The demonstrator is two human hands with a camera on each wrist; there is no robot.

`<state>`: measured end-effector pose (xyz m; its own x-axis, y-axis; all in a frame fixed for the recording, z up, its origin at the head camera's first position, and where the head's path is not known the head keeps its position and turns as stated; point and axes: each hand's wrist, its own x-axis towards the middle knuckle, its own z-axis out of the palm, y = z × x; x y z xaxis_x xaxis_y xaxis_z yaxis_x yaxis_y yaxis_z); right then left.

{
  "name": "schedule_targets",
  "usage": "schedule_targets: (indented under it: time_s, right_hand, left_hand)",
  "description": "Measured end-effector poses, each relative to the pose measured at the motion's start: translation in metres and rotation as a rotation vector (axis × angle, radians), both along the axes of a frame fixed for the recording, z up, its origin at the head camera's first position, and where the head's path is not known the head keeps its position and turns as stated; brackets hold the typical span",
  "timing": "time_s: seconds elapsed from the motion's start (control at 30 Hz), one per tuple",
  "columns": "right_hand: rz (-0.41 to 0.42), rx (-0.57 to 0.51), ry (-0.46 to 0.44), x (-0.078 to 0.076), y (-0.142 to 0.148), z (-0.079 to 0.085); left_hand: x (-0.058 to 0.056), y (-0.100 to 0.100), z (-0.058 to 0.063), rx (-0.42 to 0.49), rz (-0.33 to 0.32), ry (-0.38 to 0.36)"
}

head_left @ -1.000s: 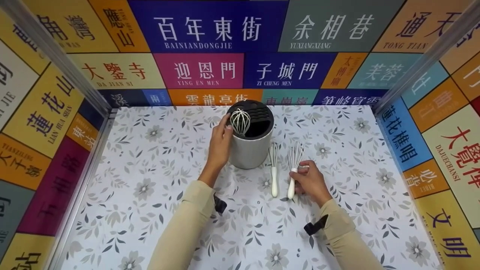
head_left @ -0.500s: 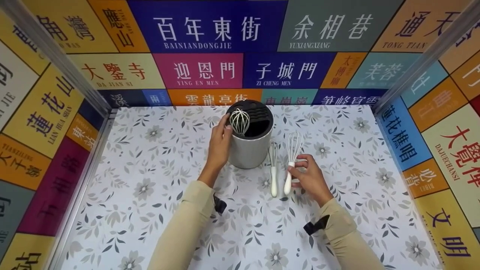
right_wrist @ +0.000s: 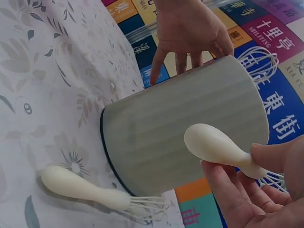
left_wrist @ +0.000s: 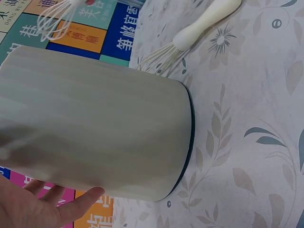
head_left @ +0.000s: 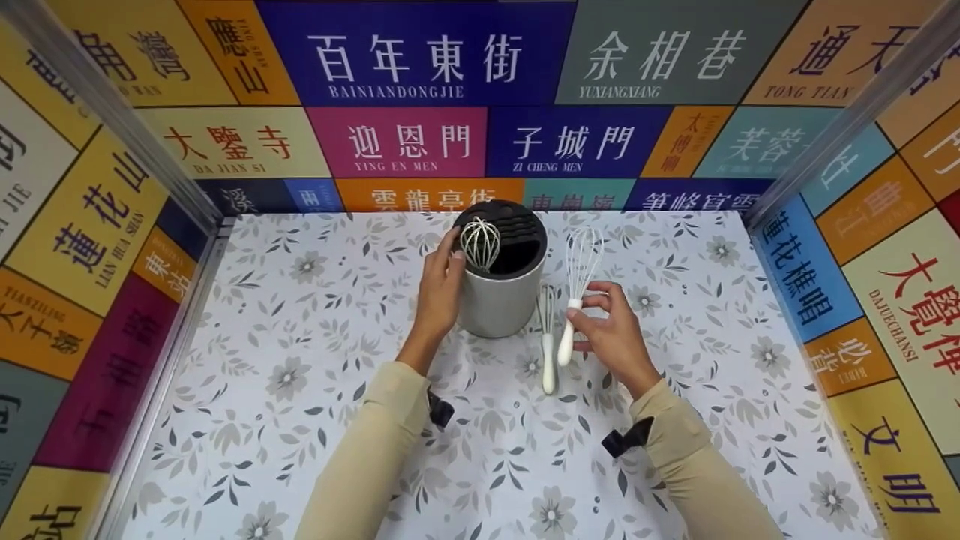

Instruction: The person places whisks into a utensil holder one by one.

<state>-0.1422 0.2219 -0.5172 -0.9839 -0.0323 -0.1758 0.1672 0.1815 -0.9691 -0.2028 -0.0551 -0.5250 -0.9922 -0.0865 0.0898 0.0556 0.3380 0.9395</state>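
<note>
A grey cylindrical utensil holder [head_left: 499, 307] with a black top stands upright near the back of the table. One whisk [head_left: 480, 244] stands in it, wire head up, its handle hidden inside. My left hand [head_left: 439, 289] rests against the holder's left side; the left wrist view shows its extended fingers [left_wrist: 80, 204] along the wall. Raised off the table to the right, a white-handled whisk [head_left: 567, 345] is pinched between the thumb and fingers of my right hand [head_left: 615, 330], wire head upward. A second white-handled whisk [head_left: 548, 367] lies on the table beside the holder.
The table [head_left: 285, 450] has a white cloth with grey flowers and leaves. Colourful panels [head_left: 420, 52] with Chinese lettering wall it in at the back and both sides. The holder's top has a slotted part [head_left: 521, 226] and a dark opening [head_left: 517, 259].
My right hand has lifted the whisk from the table and moved it up and slightly left, towards the holder. The left hand, the holder and the lying whisk have stayed put.
</note>
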Motion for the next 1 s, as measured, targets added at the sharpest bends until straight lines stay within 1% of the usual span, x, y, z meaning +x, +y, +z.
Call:
schedule_targets:
  time_s: [0.3, 0.5, 0.77, 1.0]
  right_hand:
    - [0.036, 0.029, 0.094, -0.009, -0.016, 0.015]
    - [0.03, -0.002, 0.139, -0.018, -0.028, 0.03]
    - [0.03, -0.022, 0.21, -0.03, -0.045, 0.055]
    - [0.029, -0.105, 0.3, -0.041, -0.059, 0.079]
  left_hand:
    - [0.001, 0.0, -0.001, 0.009, 0.001, 0.009]
    - [0.001, -0.001, 0.0, -0.006, -0.018, -0.002]
    - [0.0, -0.002, 0.0, -0.014, -0.01, 0.005]
    - [0.0, -0.001, -0.001, 0.004, -0.008, 0.016]
